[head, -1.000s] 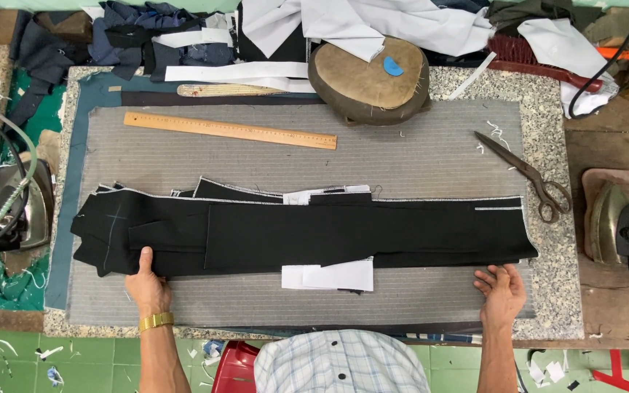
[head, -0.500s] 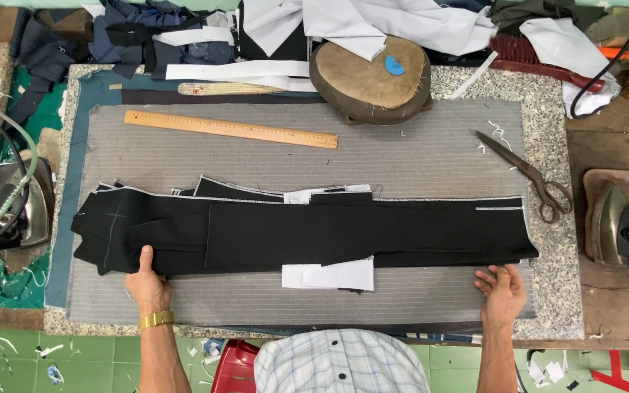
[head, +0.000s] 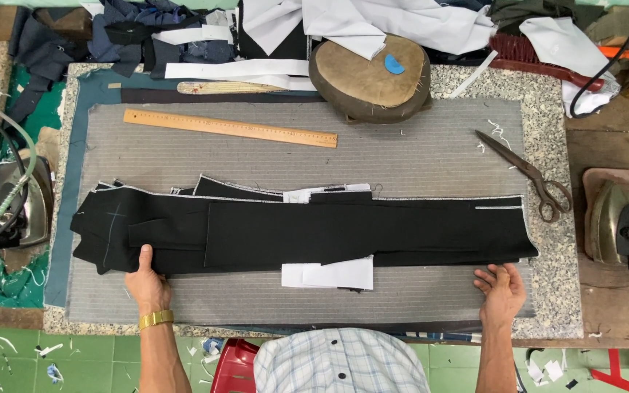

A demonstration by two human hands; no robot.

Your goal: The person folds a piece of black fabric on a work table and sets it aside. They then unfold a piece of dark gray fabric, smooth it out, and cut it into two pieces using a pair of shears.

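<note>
Hands flat on black trouser panels [head: 307,233] stretched lengthwise across the grey pressing mat [head: 416,156]; left hand [head: 147,285] and right hand [head: 502,290], both open and grasping nothing, pin the near edge; smoothing appears underway, calling next for even pressure outward.

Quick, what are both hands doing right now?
Left hand: open, pressing flat on the black fabric.
Right hand: open, fingers resting at the fabric's near edge.

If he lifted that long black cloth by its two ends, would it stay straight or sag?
Probably sag: the black cloth lies flat, thin and layered on the grey mat. It likely slides as layers; the white pieces tucked in could slip out. His left hand and right hand press its near edge.
</note>
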